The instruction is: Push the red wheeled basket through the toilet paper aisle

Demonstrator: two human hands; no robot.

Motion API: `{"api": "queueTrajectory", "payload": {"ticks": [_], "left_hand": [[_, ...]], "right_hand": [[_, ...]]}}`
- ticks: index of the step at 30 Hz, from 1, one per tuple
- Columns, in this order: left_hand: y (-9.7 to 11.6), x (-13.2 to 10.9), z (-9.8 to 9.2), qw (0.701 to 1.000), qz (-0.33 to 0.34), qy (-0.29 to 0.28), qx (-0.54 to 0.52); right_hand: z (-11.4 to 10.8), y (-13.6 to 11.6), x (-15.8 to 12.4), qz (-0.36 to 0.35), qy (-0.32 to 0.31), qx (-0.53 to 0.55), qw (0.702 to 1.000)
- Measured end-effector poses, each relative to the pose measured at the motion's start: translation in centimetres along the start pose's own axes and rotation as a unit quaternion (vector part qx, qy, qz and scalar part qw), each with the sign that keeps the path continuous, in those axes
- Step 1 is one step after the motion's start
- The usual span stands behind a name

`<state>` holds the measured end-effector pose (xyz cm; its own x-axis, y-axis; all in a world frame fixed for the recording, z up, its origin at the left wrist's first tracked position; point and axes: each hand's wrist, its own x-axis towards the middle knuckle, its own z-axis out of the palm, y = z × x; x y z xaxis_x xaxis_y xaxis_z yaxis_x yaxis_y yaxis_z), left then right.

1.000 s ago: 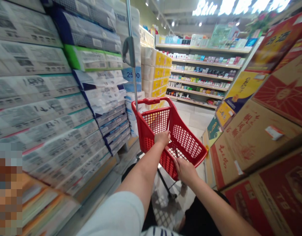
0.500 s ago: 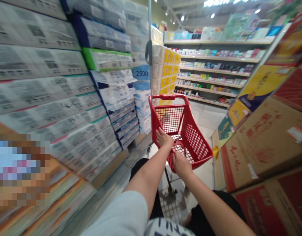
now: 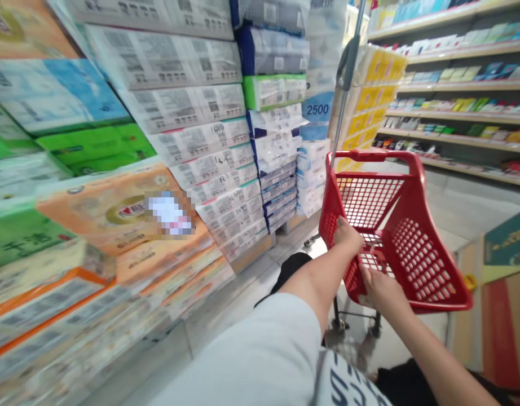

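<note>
A red plastic shopping basket [image 3: 418, 248] on a wheeled frame stands in front of me at right of centre, tilted in view. My left hand [image 3: 348, 239] is closed on the basket's near left rim. Close beside it, my right hand [image 3: 382, 288] grips the near rim, thumb toward the inside. Most of the fingertips are hidden behind the rim. A grey pole [image 3: 347, 73] rises from the basket's far left corner. Through the mesh, the basket shows a folded red plastic part and no goods that I can make out.
Stacked tissue packs [image 3: 192, 62] line the left side, with orange packs [image 3: 111, 220] nearer me. Shelves of small boxes [image 3: 463, 115] stand at the back right. Cardboard cartons [image 3: 507, 321] are at the right edge. Grey floor tiles [image 3: 217, 332] run along the stacks.
The view has swung left, so the basket and both hands appear further right and more of the left stacks shows. My left fingers look more curled round the rim. Both hands stay on it.
</note>
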<state>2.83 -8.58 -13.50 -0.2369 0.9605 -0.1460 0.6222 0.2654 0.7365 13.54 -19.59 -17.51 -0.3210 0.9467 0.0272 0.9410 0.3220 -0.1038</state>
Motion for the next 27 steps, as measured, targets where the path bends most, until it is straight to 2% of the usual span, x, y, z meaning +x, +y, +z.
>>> {"api": "queueTrajectory", "payload": {"ticks": [5,9,12,16,19,21,25,27], "left_hand": [[-0.9,1.0,-1.1,0.998,0.037,-0.031,0.051],[-0.5,1.2,-0.6,0.995,0.036,-0.041,0.087],[0.2,0.8,0.1,0.992,0.023,-0.068,0.106],[1.2,0.3,0.6,0.988,0.022,-0.082,0.132],[1.8,0.4,0.7,0.987,0.031,-0.07,0.142],[2.1,0.8,0.8,0.985,0.05,-0.061,0.153],[2.2,1.5,1.6,0.979,0.103,-0.015,0.176],[2.1,1.6,2.0,0.974,0.13,-0.013,0.184]], "right_hand": [[0.1,-3.7,0.1,0.035,0.021,0.042,0.998],[-0.2,-4.6,1.0,0.06,0.007,0.069,0.996],[-0.8,-3.2,1.8,0.081,-0.033,0.106,0.991],[-1.5,0.7,1.8,0.016,-0.131,0.232,0.964],[-1.8,2.6,0.9,-0.003,-0.153,0.3,0.942],[-2.0,2.7,0.4,0.011,-0.12,0.299,0.947],[-2.4,1.5,-0.1,0.074,-0.022,0.208,0.975],[-2.5,0.9,-0.8,0.049,0.033,0.167,0.984]]}}
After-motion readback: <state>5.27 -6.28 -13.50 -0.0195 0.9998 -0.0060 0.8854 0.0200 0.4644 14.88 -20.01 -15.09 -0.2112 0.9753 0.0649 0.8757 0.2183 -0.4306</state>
